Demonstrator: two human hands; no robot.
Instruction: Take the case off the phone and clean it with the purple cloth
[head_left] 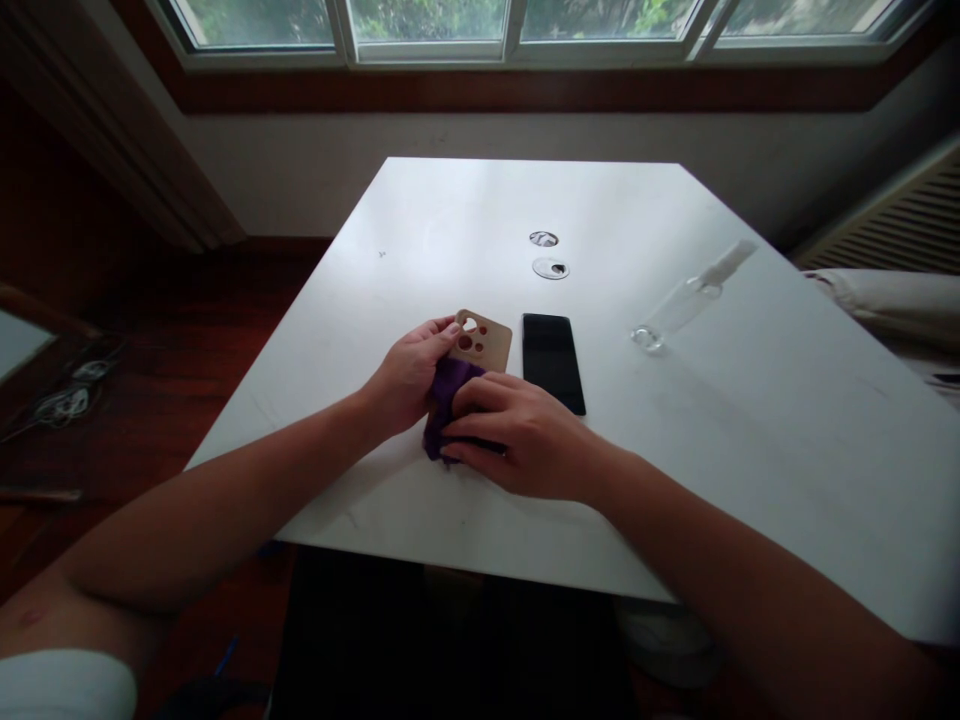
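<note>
The thin, light, probably bendy phone case (482,340), best held by its edges, sat pinched in the left hand (409,378) while the right hand (517,435) pressed a soft purple cloth (447,400) onto it, phone (553,360) just beyond.

Both bare hands meet at the middle, forearms angled inward.
Left hand (409,375) curls with the thumb stretched forward; right hand (517,435) lies palm down, fingers (480,395) bent and pressing.

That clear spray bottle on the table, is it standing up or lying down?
Lying down. The spray bottle rests on its side on the white table, its capped end pointing away toward the window, right of the black phone.
</note>
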